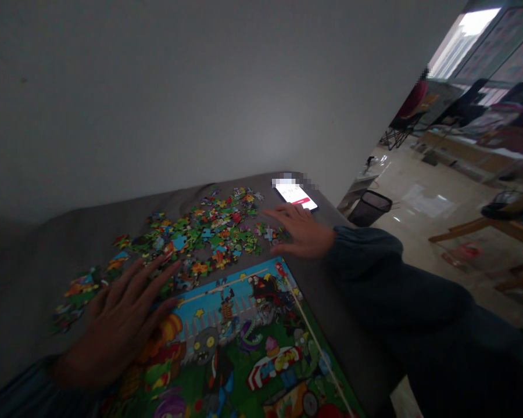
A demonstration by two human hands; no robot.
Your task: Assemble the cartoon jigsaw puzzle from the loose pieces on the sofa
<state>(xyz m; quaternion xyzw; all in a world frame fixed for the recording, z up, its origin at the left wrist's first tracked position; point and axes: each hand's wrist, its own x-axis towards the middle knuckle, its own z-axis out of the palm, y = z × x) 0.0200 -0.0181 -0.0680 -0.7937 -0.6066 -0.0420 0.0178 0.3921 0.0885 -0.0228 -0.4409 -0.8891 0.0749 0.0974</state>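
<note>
A heap of loose jigsaw puzzle pieces (pixel 209 232) in many colours spreads over a grey cloth surface (pixel 108 217). In front of it lies a flat puzzle board (pixel 239 348) printed with cartoon zombies and plants. My left hand (pixel 122 316) has its fingers spread above the board's left corner and the nearest pieces; I cannot tell whether it touches them. At the heap's right end, my right hand (pixel 298 231) is open over a few pieces, thumb and forefinger apart, with nothing visible between them.
Beyond my right hand lies a phone (pixel 298 194) with a lit screen. A pale wall (pixel 200 98) rises behind the cloth surface. On the floor at the right stand a dark mesh bin (pixel 370 208) and wooden furniture (pixel 505 223).
</note>
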